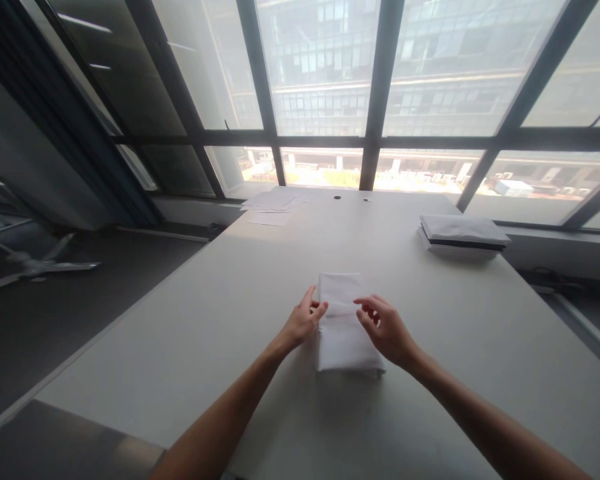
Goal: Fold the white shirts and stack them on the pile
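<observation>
A folded white cloth lies flat on the white table in front of me. My left hand rests at the cloth's left edge, thumb and fingers pinched on the fabric. My right hand hovers over the cloth's right side with its fingers curled close together at the upper layer; whether they grip the fabric is unclear.
A stack of folded white and dark cloths sits at the table's far right. Loose sheets of paper lie at the far left corner. Two small round holes mark the table's far edge before the large windows. Dark floor lies left.
</observation>
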### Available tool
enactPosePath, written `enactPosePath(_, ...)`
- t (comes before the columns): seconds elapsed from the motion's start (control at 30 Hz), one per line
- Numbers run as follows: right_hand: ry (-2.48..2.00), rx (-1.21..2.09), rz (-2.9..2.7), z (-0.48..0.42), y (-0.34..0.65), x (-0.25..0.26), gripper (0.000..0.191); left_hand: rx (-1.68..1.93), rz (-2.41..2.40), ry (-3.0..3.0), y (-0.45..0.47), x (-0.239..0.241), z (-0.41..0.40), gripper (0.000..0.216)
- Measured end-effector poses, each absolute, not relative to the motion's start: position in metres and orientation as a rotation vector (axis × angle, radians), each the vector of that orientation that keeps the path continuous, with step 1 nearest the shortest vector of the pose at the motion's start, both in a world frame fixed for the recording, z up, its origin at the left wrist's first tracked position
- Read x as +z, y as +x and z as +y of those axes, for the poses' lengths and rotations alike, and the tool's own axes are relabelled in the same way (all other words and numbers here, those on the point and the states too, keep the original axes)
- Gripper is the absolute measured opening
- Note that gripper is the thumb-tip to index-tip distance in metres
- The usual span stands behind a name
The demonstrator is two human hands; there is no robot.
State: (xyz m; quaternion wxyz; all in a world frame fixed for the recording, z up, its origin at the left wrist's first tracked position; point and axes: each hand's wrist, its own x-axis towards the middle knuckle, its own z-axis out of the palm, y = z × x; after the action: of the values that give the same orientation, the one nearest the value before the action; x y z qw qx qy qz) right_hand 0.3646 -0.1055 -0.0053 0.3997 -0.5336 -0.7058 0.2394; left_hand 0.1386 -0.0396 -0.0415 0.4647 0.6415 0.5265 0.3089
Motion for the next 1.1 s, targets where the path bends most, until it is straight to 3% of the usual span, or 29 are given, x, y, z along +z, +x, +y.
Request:
enactPosePath(0.07,-1.338,0.501,-1.942,-0.136,0.382,-0.022,0.032,0.686,1.241,1.496,0.138,-0.035,-0.043,0.091)
enactPosePath(0.13,-1.335,0.422,-2.105,-0.162,0.393,-0.037,0.057,0.655,1.165,1.420,0.139,-0.028,-0.045,0.100)
enactPosePath(0.2,-1.354,0.353,-2.188,-0.177,0.396,-0.046,0.071,0.673,1.080,1.330,0.141,-0.022,-0.047,0.104)
enactPosePath(0.4,-1.329,0.269,-2.277,-0.170,0.392,-0.032,0.055,0.731,0.909,1.025,0.143,-0.024,-0.049,0.106)
enactPosePath(0.57,-1.241,0.003,-2.447,-0.170,0.397,-0.036,0.052,0.740,0.905,1.162,0.140,-0.036,-0.049,0.111)
enactPosePath(0.73,-1.141,-0.063,-2.491,-0.172,0.406,-0.057,0.060,0.724,0.945,1.387,0.139,-0.041,-0.047,0.104)
enactPosePath(0.9,-1.172,-0.057,-2.425,-0.172,0.407,-0.058,0.056,0.757,1.329,1.622,0.138,-0.037,-0.022,0.093)
enactPosePath(1.0,-1.179,-0.002,-2.359,-0.169,0.413,-0.056,0.050,0.849,1.422,2.000,0.145,-0.024,0.007,0.073)
enactPosePath(1.1,-1.238,0.111,-2.235,-0.154,0.435,-0.057,0.042,0.709,1.305,2.077,0.161,-0.014,0.033,0.049)
